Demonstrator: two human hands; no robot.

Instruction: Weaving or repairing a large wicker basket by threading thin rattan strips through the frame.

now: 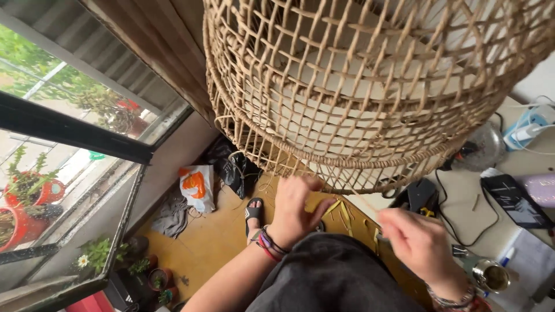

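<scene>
A large open-weave rattan basket frame (370, 86) fills the upper view, its braided rim (324, 162) facing me. My left hand (295, 208) is up against the lower rim, fingers curled at the weave, with bead and cord bracelets on the wrist. To the right and just below the rim, my right hand (419, 240) is closed on a thin rattan strand (364, 202) that runs up toward the rim. That wrist wears a bracelet too. My dark-clothed lap (335, 277) lies below both hands.
A table (462, 196) at right carries a dark phone (514, 199), black cables, a white charger (529, 130) and a metal tool (485, 271). On the yellow floor (214, 237) lie a sandalled foot (253, 214), cut strips, an orange-white bag (196, 185). Potted plants (29, 196) stand outside the window at left.
</scene>
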